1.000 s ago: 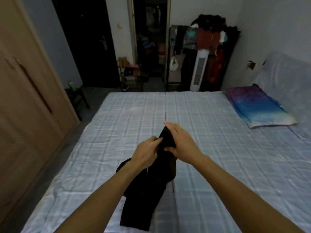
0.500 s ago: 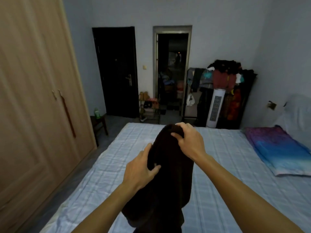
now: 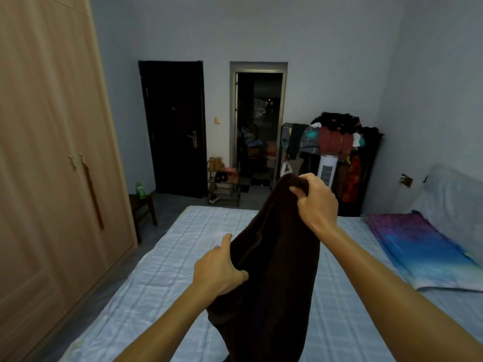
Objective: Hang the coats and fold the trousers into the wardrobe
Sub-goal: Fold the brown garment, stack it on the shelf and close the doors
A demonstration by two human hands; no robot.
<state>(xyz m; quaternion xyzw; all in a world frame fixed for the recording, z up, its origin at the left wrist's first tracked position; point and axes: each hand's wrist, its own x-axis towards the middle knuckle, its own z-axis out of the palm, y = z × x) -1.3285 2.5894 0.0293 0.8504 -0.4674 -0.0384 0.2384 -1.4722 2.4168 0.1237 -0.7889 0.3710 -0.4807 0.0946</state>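
— Where is the garment (image 3: 274,270)?
— Up in the air above the bed (image 3: 162,270), held in front of the person. It is dark brown and hangs in a loose bunch, and its lower end runs out of view at the bottom. I cannot tell whether it is trousers or a coat.
— And the hands?
— The right hand (image 3: 317,205) is the higher one, fingers curled tight over the top fold. The left hand (image 3: 219,270) is lower, at the left edge, with most fingers hooked into the cloth and the forefinger sticking out.
— What lies around?
— The bed has a pale checked sheet, and a blue and purple pillow (image 3: 423,246) lies at its right. The wardrobe (image 3: 52,152) stands along the left wall with its doors closed. Beyond its far end is a stool (image 3: 143,207) with a green bottle (image 3: 140,189) on it.
— Further back?
— A dark door (image 3: 172,126), closed, and an open doorway (image 3: 258,126) beside it, with a shoe rack (image 3: 224,186) between them. In the right corner a rack (image 3: 337,134) is piled with clothes.
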